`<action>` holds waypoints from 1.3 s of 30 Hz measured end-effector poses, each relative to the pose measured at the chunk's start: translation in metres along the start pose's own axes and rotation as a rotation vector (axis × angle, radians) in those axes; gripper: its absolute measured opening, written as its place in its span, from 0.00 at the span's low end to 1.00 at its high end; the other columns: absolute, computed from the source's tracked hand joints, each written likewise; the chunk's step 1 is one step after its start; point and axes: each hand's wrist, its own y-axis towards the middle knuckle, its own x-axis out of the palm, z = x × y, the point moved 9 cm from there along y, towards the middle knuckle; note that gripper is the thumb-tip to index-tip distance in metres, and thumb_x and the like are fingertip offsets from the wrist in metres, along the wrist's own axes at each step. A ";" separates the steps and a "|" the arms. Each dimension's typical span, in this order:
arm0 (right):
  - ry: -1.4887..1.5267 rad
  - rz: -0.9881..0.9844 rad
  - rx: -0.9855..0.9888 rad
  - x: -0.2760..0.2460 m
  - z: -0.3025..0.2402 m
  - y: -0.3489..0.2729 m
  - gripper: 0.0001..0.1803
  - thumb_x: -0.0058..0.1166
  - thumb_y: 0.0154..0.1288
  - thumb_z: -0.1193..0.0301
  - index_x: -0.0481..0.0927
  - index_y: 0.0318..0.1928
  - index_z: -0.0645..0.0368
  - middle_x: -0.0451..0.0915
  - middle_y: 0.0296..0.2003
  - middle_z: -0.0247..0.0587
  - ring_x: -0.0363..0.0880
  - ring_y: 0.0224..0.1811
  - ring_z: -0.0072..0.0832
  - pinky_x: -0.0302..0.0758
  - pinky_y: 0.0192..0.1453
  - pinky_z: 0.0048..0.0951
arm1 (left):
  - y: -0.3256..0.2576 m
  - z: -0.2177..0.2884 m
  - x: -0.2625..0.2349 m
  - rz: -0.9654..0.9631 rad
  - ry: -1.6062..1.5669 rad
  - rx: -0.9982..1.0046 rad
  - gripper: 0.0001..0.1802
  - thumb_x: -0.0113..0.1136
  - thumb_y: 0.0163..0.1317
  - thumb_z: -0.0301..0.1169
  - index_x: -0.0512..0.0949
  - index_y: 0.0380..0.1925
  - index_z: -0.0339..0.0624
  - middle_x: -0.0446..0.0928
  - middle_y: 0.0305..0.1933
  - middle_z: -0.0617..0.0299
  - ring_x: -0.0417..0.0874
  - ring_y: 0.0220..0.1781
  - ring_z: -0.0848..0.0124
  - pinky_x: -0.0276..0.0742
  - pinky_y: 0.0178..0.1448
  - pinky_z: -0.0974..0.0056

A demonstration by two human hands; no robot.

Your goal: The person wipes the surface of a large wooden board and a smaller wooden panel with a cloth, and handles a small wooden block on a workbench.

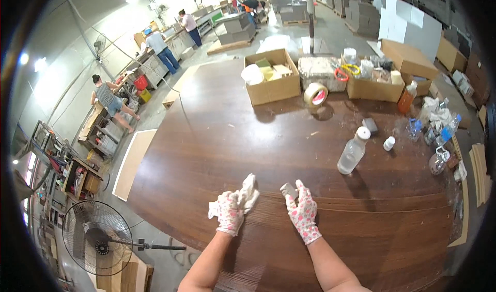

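Both my hands wear white gloves with pink dots, over a dark brown wood-grain panel (206, 137). My left hand (229, 212) is closed around a crumpled white cloth (249, 193), which sticks out past the fingers toward the far side. A little to the right, my right hand (304, 213) pinches a small grey block (288, 190) between thumb and fingers. Thin line-like edges run across the panel by the hands. Beyond the right hand stands a clear bottle with a white cap (353, 152), and near it a small white bottle (389, 143).
At the far edge are a cardboard box (274, 90), a tape roll (315, 95), red-handled scissors (341, 75) and an orange liquid bottle (407, 98). Plastic bottles (448, 129) crowd the right edge. A dark block (369, 125) lies behind the clear bottle. A fan (98, 238) stands left; several people work farther off.
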 end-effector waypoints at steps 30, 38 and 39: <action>-0.448 -0.303 -0.204 0.036 -0.050 -0.024 0.27 0.58 0.52 0.56 0.76 0.52 0.53 0.77 0.43 0.41 0.71 0.49 0.40 0.66 0.55 0.42 | -0.111 0.122 -0.024 -0.340 -0.704 0.237 0.13 0.62 0.52 0.41 0.81 0.33 0.47 0.80 0.35 0.58 0.80 0.38 0.58 0.75 0.41 0.57; -0.530 -0.383 -0.309 0.070 -0.079 -0.017 0.23 0.55 0.56 0.56 0.77 0.51 0.48 0.77 0.38 0.40 0.72 0.44 0.39 0.68 0.49 0.43 | -0.129 0.122 -0.011 -0.553 -0.811 0.223 0.14 0.57 0.55 0.46 0.77 0.27 0.47 0.75 0.27 0.57 0.76 0.33 0.57 0.69 0.39 0.54; -0.509 -0.366 -0.289 0.064 -0.074 -0.017 0.22 0.54 0.56 0.56 0.78 0.50 0.49 0.77 0.36 0.39 0.72 0.44 0.39 0.68 0.48 0.43 | -0.131 0.130 -0.013 -0.637 -0.756 0.284 0.16 0.55 0.54 0.47 0.76 0.27 0.46 0.75 0.27 0.56 0.76 0.34 0.56 0.69 0.40 0.54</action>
